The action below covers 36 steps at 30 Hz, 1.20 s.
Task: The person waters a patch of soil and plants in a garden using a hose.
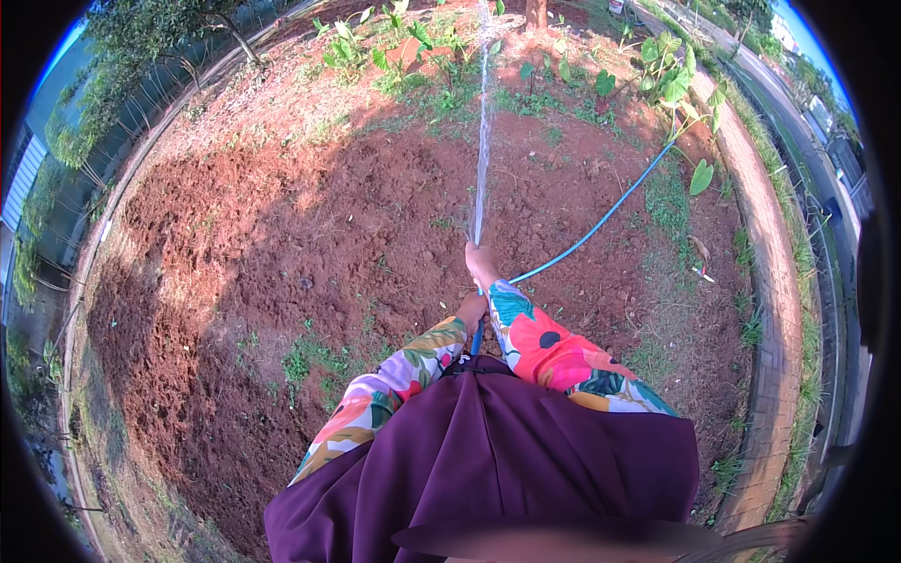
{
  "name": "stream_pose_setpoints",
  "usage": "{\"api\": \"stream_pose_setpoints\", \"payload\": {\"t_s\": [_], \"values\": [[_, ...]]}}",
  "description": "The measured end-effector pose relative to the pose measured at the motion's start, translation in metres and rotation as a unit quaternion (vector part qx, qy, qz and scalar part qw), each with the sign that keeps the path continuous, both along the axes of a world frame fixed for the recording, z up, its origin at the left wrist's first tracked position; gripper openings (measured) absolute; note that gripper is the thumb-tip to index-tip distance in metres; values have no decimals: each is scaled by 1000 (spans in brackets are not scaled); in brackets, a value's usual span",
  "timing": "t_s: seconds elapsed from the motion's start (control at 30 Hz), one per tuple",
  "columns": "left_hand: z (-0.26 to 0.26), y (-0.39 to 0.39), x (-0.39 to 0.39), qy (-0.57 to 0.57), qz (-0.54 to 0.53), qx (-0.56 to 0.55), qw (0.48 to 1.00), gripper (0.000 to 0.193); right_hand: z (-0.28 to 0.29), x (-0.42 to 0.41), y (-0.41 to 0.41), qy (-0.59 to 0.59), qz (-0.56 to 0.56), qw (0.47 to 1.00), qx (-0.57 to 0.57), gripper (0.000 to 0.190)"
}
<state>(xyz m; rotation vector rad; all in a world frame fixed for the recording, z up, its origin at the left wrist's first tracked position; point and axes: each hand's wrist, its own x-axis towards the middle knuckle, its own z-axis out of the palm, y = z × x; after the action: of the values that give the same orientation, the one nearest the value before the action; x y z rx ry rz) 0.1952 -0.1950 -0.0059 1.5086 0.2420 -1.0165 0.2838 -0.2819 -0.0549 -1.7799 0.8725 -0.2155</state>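
My right hand [481, 262] is closed around the end of a blue garden hose [590, 235], out in front of my body. Just behind and below it, my left hand [472, 310] grips the same hose nearer my waist. A stream of water [483, 141] shoots from the hose end straight ahead, towards the leafy plants and a tree trunk [536, 14] at the top. The hose also curves over the soil to the right, up to a large-leaved plant [676, 84]. My fingers are partly hidden from this angle.
Loose reddish-brown soil [338, 232] with small green weeds surrounds me. A brick path [773, 338] runs along the right, with a grass strip and a road beyond. On the left a narrow curb [125, 183] borders the bed, and trees [141, 63] stand past it. Low leafy plants [422, 49] grow ahead.
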Motion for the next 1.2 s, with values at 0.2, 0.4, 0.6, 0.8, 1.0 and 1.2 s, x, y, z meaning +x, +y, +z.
{"api": "stream_pose_setpoints", "payload": {"t_s": [0.2,0.4,0.6,0.8,1.0,1.2], "values": [[-6,5,2,9,22,-10,1000,18,19,-5,10,66,-3,996,52,47],[-10,3,3,10,16,8,1000,20,23,-6,8,79,-8,996,49,48],[-4,4,3,14,9,11,1000,20,29,-9,10,82,-8,995,51,47],[-7,4,3,19,6,2,1000,19,30,-9,10,79,-10,995,59,47],[-4,4,3,13,3,16,1000,18,29,-10,9,76,-10,995,58,48],[-7,6,4,4,1,-5,1000,21,31,-9,13,72,-6,996,54,48]]}}
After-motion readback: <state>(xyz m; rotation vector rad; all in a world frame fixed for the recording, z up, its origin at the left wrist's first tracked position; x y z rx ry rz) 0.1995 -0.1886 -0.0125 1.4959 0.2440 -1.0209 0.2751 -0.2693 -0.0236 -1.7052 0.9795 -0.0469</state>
